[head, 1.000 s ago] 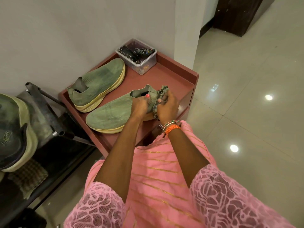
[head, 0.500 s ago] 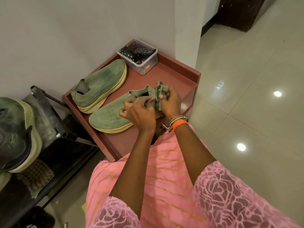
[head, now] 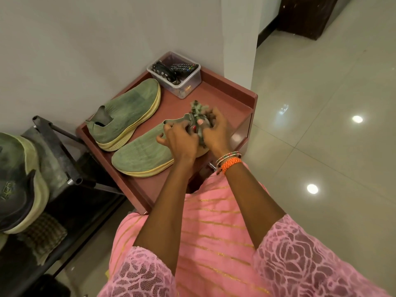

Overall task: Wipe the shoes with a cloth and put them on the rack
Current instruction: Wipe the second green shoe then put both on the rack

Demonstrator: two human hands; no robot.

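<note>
On red tray-top surface (head: 227,93): two green shoes, far shoe (head: 128,112), near shoe (head: 145,153). Above near shoe's heel: cloth (head: 198,113), bunched, held by left hand (head: 182,140) and right hand (head: 216,133), both grips curled round it.

Both green slip-on shoes, the near shoe (head: 141,155) and the far shoe (head: 128,112), have matt knitted fabric uppers over pale yellow ribbed soles that look like foam. They lie on a reddish-brown tray table (head: 231,93) with a smooth, dull painted finish. At the table's far corner stands a clear plastic box (head: 184,86), and beside the table the floor tiles (head: 321,146) are glossy, mirroring the lamps.
</note>
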